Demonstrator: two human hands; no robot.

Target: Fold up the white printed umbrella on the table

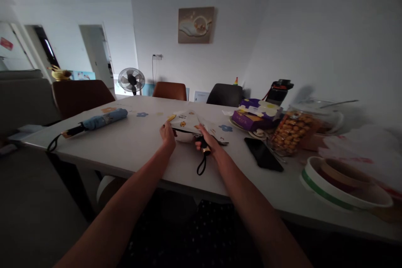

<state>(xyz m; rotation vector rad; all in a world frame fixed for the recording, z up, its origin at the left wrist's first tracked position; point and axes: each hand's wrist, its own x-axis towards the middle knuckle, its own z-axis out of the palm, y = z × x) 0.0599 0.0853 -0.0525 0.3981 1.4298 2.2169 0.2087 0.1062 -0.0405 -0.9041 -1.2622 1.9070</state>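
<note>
Brown nuggets (291, 130) fill a clear jar (284, 150); left hand (168, 135) and right hand (208, 139) clasp a white umbrella (187, 121).

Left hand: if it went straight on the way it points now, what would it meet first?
The left hand would likely meet the white patterned umbrella first, as its fabric lies against that hand; beyond that, probably tabletop, though depth is unclear.

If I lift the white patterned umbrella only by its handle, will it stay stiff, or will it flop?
The white patterned umbrella would probably flop at its fabric, which spreads loosely between the left hand and right hand. Its handle should stay firm, since it looks solid. The wrist loop may swing, as it hangs slack.
</note>
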